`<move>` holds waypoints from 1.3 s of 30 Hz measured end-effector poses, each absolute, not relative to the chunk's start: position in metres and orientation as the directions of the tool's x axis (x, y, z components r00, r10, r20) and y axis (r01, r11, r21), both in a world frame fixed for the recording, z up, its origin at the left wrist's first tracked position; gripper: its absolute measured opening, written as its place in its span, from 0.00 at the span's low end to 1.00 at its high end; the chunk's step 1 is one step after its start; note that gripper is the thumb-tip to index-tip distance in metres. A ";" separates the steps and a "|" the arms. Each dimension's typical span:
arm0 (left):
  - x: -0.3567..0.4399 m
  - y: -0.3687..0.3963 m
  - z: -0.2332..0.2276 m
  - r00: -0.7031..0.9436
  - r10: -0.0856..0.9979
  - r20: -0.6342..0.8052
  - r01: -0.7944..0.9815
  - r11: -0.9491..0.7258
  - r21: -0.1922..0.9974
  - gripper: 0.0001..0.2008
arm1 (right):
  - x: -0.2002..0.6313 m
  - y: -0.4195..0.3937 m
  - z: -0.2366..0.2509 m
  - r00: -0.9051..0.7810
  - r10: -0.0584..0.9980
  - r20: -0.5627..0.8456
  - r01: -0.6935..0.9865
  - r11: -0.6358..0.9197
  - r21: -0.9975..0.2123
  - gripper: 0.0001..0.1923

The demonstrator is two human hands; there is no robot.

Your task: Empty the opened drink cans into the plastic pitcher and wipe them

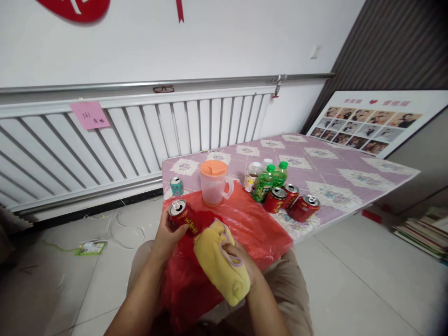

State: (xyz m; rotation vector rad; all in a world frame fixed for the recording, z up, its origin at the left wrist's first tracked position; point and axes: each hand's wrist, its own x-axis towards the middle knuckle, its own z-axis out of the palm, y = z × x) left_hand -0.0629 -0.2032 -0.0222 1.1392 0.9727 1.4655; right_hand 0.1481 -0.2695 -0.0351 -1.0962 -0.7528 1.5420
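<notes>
While the left hand (167, 233) clasped the opened red can (184, 218) over the red plastic sheet (252, 219) before the orange-lidded jug (214, 183), the right hand (241, 261), gripping the yellow cloth (219, 261), risked tipping it and spilling any liquid inside.

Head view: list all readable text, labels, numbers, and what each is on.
"361" plus blurred marks: pink paper note on the white slatted radiator.
Yellow characters, unreadable: red drink can held in the left hand.
Printing too small to read: small teal can, green plastic bottles, three red cans on the table.
Pink heading, blurred: white photo board.
No text: yellow cloth in the right hand.
</notes>
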 end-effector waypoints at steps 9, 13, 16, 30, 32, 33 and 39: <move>-0.063 -0.198 -0.041 -0.142 0.985 0.095 -0.220 -0.125 0.967 0.38 | 0.218 -0.266 -0.031 0.263 0.964 -0.048 0.204 -0.104 -0.973 0.27; -0.054 -0.199 -0.044 -0.123 0.990 0.073 -0.204 -0.097 0.974 0.39 | 0.230 -0.246 -0.053 0.152 0.942 0.299 0.721 0.101 -0.685 0.26; -0.049 -0.203 -0.043 -0.084 0.995 0.059 -0.175 -0.073 0.982 0.38 | 0.225 -0.237 -0.076 0.052 0.957 0.286 0.873 0.095 -0.478 0.26; -0.029 -0.223 -0.032 0.149 0.981 0.123 -0.023 -0.121 0.992 0.36 | 0.175 -0.250 -0.034 -0.113 0.943 0.313 0.651 0.308 -0.694 0.33; -0.025 -0.228 -0.031 0.199 0.969 0.149 -0.016 -0.149 0.989 0.36 | 0.162 -0.253 -0.028 -0.130 0.964 0.233 0.598 0.264 -0.757 0.39; -0.024 -0.230 -0.030 0.224 0.962 0.158 -0.016 -0.159 0.987 0.37 | 0.158 -0.254 -0.026 -0.122 0.975 0.185 0.578 0.221 -0.786 0.42; -0.019 -0.238 -0.033 0.329 0.936 0.127 -0.036 -0.121 0.992 0.37 | 0.162 -0.268 -0.010 -0.178 0.979 0.099 0.367 0.159 -0.916 0.41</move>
